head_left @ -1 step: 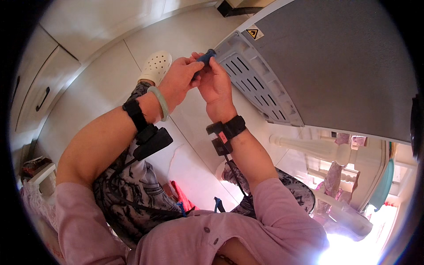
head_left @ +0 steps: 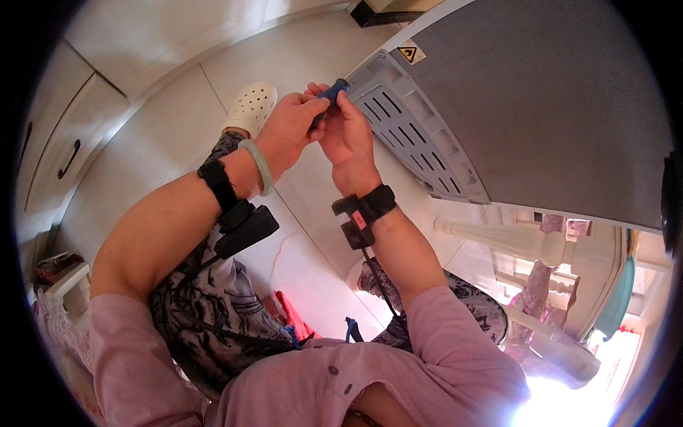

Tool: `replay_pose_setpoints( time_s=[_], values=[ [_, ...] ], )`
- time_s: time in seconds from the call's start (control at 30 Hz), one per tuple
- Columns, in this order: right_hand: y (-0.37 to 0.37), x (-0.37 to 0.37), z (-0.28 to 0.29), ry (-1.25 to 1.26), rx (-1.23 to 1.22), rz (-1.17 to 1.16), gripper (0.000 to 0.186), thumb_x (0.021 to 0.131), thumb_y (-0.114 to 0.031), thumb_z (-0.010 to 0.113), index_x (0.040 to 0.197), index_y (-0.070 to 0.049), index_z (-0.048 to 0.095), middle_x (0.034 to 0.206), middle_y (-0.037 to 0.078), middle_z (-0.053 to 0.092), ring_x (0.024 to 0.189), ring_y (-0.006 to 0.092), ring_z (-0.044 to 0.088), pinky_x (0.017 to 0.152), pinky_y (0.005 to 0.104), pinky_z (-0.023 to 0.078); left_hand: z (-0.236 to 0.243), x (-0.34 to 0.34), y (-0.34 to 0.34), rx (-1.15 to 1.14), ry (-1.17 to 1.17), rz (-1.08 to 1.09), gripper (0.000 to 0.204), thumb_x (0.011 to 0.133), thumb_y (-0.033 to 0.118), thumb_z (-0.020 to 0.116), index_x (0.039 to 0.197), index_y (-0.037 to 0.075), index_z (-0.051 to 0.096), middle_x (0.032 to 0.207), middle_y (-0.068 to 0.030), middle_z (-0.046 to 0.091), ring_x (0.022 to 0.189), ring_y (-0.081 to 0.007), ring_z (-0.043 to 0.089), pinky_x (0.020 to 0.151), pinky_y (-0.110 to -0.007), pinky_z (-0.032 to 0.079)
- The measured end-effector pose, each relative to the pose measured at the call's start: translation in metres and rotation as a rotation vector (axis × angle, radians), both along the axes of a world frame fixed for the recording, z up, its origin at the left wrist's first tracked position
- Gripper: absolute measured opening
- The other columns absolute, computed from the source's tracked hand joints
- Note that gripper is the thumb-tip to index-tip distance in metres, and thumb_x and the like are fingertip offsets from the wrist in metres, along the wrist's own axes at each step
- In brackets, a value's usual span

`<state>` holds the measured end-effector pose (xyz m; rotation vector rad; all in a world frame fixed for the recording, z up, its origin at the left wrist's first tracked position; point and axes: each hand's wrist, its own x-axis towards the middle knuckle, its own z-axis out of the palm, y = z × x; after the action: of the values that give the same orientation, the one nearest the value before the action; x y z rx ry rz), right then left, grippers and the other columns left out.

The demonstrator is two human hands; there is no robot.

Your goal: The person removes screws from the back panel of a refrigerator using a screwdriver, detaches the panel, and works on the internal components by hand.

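Observation:
Both my hands meet in the upper middle, in front of a grey vented panel. Between them is a dark blue, tube-like object, its flared end sticking up past the fingers toward the panel's corner. My left hand is closed on it, with the thumb pressed along its side. My right hand holds the same piece between thumb and curled fingers. Its lower part is hidden by the fingers, so I cannot tell its exact kind. It looks close to the panel, but any contact is unclear.
A large appliance with a dark grey surface and a yellow flame warning sticker fills the upper right. White cabinets stand at left. White turned furniture legs lie to the right. My white clog rests on the tiled floor.

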<state>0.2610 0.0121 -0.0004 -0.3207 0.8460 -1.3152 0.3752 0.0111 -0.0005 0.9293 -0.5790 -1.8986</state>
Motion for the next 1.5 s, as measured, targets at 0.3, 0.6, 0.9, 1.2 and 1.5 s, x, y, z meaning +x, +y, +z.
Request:
replay_pose_setpoints(
  time_s=[0.3, 0.6, 0.9, 1.2, 1.5],
  values=[
    [-0.005, -0.001, -0.02, 0.44, -0.068, -0.094, 0.029, 0.091, -0.034, 0.064, 0.079, -0.009, 0.056, 0.071, 0.001, 0.057, 0.059, 0.0111, 0.051, 0.053, 0.0257, 0.04, 0.014, 0.004, 0.002, 0.107, -0.178, -0.05, 0.028, 0.096, 0.03, 0.054, 0.092, 0.002, 0.057, 0.08, -0.0051, 0.058, 0.067, -0.0114, 0.052, 0.059, -0.025, 0.045],
    [-0.003, 0.0, -0.012, 0.016, -0.097, 0.016, 0.03, 0.095, -0.031, 0.057, 0.101, -0.002, 0.059, 0.106, 0.011, 0.063, 0.084, 0.0152, 0.058, 0.065, 0.0279, 0.047, -0.001, 0.008, -0.003, -0.005, -0.039, -0.052, 0.022, 0.095, 0.025, 0.054, 0.096, 0.003, 0.058, 0.082, -0.003, 0.059, 0.069, -0.0088, 0.055, 0.059, -0.022, 0.047],
    [-0.004, -0.002, -0.018, 0.311, -0.036, -0.049, 0.028, 0.092, -0.031, 0.064, 0.095, -0.003, 0.061, 0.084, 0.006, 0.063, 0.07, 0.0135, 0.06, 0.059, 0.0261, 0.049, 0.014, 0.01, 0.001, 0.095, -0.11, -0.161, 0.028, 0.096, 0.031, 0.053, 0.097, 0.004, 0.058, 0.085, -0.0038, 0.061, 0.069, -0.0092, 0.056, 0.059, -0.022, 0.047],
    [-0.002, 0.004, -0.012, 0.124, -0.081, -0.042, 0.034, 0.093, -0.036, 0.06, 0.103, -0.003, 0.061, 0.081, 0.003, 0.062, 0.068, 0.0125, 0.058, 0.054, 0.0253, 0.045, 0.002, 0.005, -0.001, -0.011, -0.1, -0.074, 0.026, 0.096, 0.03, 0.054, 0.093, 0.005, 0.057, 0.08, -0.0022, 0.057, 0.068, -0.0099, 0.054, 0.061, -0.023, 0.045],
    [-0.002, -0.004, -0.014, 0.336, -0.026, -0.046, 0.027, 0.091, -0.031, 0.065, 0.098, -0.005, 0.059, 0.087, 0.004, 0.062, 0.072, 0.0122, 0.058, 0.056, 0.0248, 0.045, 0.012, 0.004, 0.002, 0.114, -0.123, -0.141, 0.028, 0.096, 0.033, 0.054, 0.093, 0.006, 0.058, 0.078, -0.0023, 0.057, 0.067, -0.0102, 0.054, 0.06, -0.024, 0.047]
  ],
)
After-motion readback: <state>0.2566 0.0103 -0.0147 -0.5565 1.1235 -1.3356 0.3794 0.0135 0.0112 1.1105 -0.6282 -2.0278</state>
